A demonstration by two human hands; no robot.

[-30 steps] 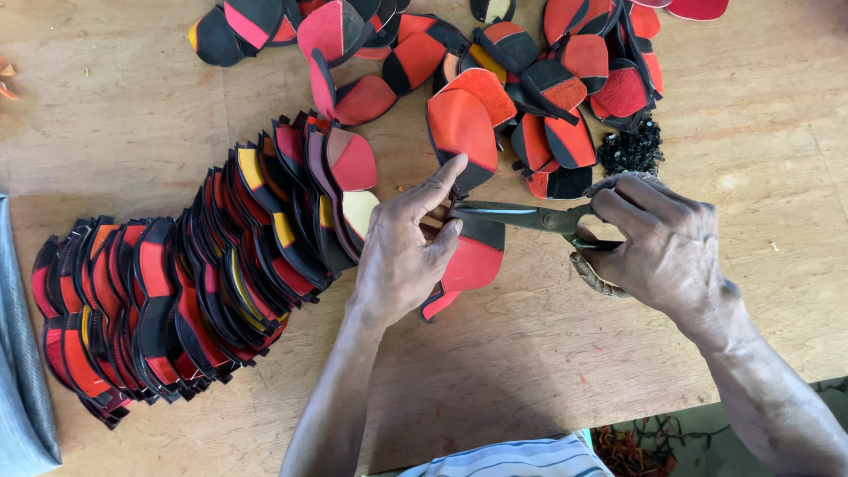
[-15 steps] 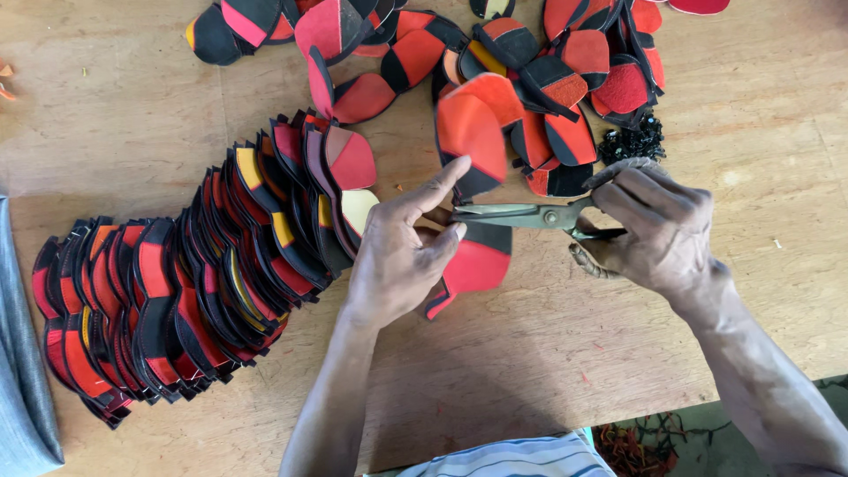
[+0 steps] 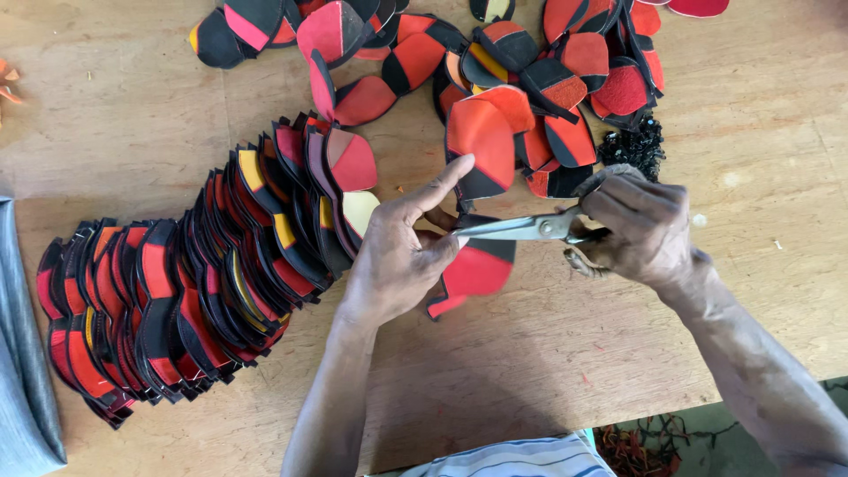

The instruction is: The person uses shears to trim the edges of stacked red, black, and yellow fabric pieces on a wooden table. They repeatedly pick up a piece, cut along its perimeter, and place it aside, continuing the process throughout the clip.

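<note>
right grip (image 3: 640,225) around steel scissors (image 3: 521,228)

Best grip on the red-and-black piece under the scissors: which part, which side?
Likely the red-and-black piece by its rounded lower edge, from the near side: that lobe lies flat and bare, while the left hand covers its left part and the scissors, in the right hand, cross its top.

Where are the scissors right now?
The scissors lie centre-right in the head view, held by the right hand, blades pointing left toward the left hand above a red-and-black piece.
</note>
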